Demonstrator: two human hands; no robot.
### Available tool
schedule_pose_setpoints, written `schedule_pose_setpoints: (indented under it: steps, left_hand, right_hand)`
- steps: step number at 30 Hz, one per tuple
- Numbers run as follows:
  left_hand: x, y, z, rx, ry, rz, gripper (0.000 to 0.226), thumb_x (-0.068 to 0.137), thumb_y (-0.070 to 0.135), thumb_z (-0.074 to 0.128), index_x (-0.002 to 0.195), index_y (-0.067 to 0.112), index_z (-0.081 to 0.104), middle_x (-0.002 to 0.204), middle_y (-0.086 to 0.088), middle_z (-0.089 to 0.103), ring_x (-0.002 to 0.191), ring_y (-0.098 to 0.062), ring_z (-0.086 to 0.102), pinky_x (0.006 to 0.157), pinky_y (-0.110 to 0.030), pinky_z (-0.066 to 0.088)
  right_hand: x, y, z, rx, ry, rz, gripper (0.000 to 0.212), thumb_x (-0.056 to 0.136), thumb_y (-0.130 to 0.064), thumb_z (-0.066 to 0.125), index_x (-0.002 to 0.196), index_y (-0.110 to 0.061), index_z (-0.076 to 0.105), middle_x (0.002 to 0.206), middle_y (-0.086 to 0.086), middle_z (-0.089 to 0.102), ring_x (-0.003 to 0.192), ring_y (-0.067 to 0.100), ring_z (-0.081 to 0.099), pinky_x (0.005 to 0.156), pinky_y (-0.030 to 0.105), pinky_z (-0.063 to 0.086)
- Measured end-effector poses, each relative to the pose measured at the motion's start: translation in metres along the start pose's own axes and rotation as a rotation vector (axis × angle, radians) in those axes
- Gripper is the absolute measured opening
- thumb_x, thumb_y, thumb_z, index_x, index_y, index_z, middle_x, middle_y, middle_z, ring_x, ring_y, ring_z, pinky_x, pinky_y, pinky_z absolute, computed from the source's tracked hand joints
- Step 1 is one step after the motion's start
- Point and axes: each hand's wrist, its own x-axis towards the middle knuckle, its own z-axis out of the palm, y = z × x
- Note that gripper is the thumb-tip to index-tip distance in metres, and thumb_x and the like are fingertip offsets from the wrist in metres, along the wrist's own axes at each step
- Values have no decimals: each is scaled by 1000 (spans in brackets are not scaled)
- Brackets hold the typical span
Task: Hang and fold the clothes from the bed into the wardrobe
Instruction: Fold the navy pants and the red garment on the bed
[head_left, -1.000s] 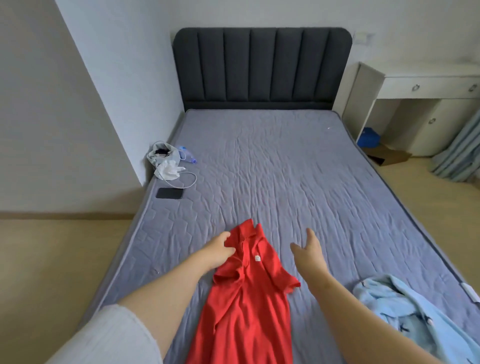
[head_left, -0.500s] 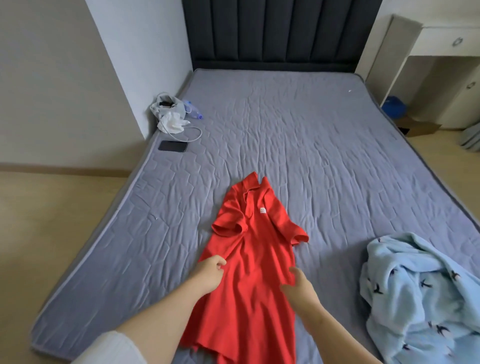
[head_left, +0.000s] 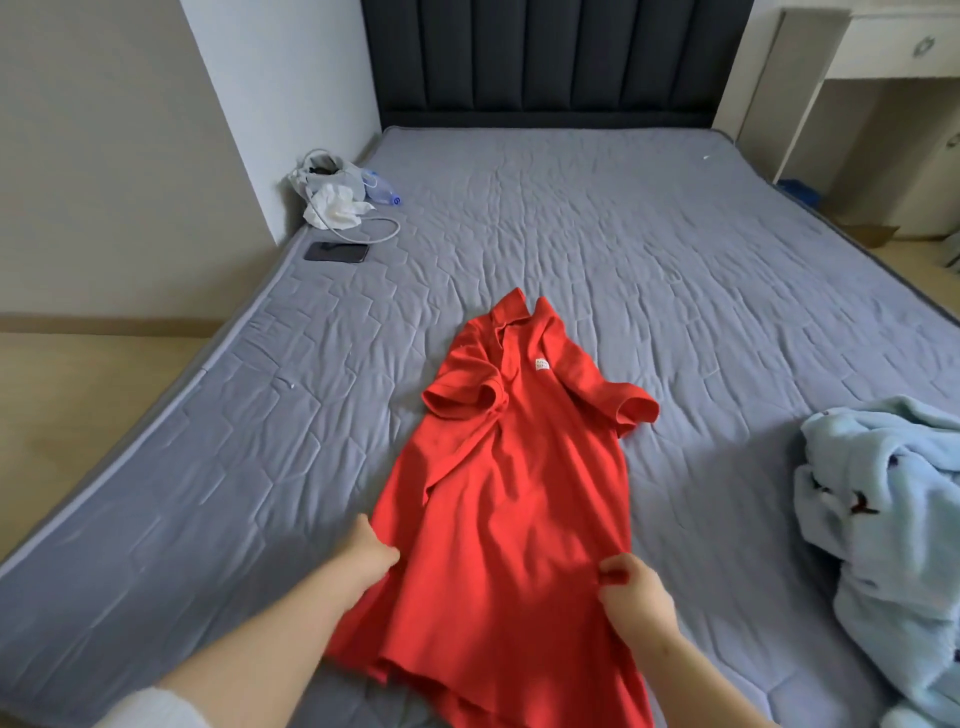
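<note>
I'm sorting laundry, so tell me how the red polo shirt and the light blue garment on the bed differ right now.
The red polo shirt lies spread out lengthwise, collar toward the headboard; the light blue garment sits in a crumpled heap. The shirt is plain red with a small white label; the blue one looks fleecy with small dark motifs. The left hand and right hand grip the shirt's sides; the blue garment is untouched. Both rest on the grey mattress.
</note>
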Motion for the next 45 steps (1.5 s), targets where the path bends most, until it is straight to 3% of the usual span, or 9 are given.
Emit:
schedule_pose_setpoints:
  steps: [4, 15, 20, 24, 27, 30, 34, 39, 45]
  left_hand:
    - [-1, -8, -29, -420, -227, 31, 10, 91, 9, 56, 97, 8, 64, 69, -8, 72, 56, -19, 67, 57, -26, 52]
    - [1, -36, -7, -515, -394, 26, 7, 86, 2, 60, 91, 4, 65, 75, -14, 72, 60, -22, 69, 57, -30, 56]
    - [-2, -57, 7, -309, -31, 145, 21, 87, 9, 61, 108, 7, 58, 98, -18, 68, 80, -28, 64, 73, -34, 51]
    - [-27, -71, 16, 234, 487, 555, 41, 81, 22, 69, 118, 14, 56, 113, -15, 56, 105, -34, 54, 89, -43, 43]
    - [-49, -75, 24, 329, 382, 789, 45, 75, 47, 70, 113, 26, 61, 101, -1, 47, 95, -27, 55, 84, -36, 44]
    - [-57, -79, 29, 610, 174, 703, 71, 68, 72, 56, 129, 41, 40, 115, 6, 38, 112, -18, 46, 94, -34, 37]
    - [-57, -77, 22, 842, 3, 717, 60, 82, 41, 56, 137, 44, 33, 128, 5, 38, 120, -19, 40, 99, -32, 36]
    - [-56, -70, -8, 295, -106, 703, 25, 80, 5, 63, 94, 26, 66, 93, 9, 61, 80, -1, 56, 68, -2, 36]
    - [-44, -88, -26, -747, 91, 320, 30, 83, -9, 53, 68, 17, 52, 66, -3, 48, 57, -12, 43, 41, -14, 35]
  right_hand:
    - [15, 5, -24, 119, 233, -55, 19, 82, 1, 44, 80, -15, 55, 98, 16, 63, 81, 28, 52, 70, 31, 37]
    - [9, 42, -25, -21, 258, 60, 56, 83, -13, 54, 136, -16, 35, 127, 24, 42, 105, 40, 54, 94, 40, 41]
    - [-6, 57, -32, -15, 303, 61, 51, 84, -11, 51, 132, -18, 39, 114, 23, 58, 100, 38, 57, 85, 38, 46]
    - [-28, 64, -29, -173, 410, 25, 39, 83, -7, 45, 121, -16, 44, 123, 20, 41, 105, 41, 50, 92, 45, 41]
    - [-45, 65, -19, -384, 509, -162, 29, 81, -19, 57, 109, -15, 54, 114, 17, 47, 107, 38, 45, 93, 42, 36]
    - [-55, 73, -6, -456, 286, -242, 38, 78, -52, 62, 107, -27, 58, 116, 7, 53, 115, 31, 44, 95, 37, 34]
    - [-58, 94, 2, -539, 116, -259, 63, 70, -64, 62, 127, -46, 43, 133, -9, 39, 128, 20, 33, 103, 35, 27]
    - [-52, 102, -6, -358, 270, -372, 33, 82, -24, 65, 115, -28, 64, 123, 2, 59, 116, 26, 50, 93, 34, 39]
    - [-58, 113, -6, -433, 338, -287, 42, 77, -19, 64, 118, -29, 61, 125, 2, 55, 118, 28, 43, 97, 35, 34]
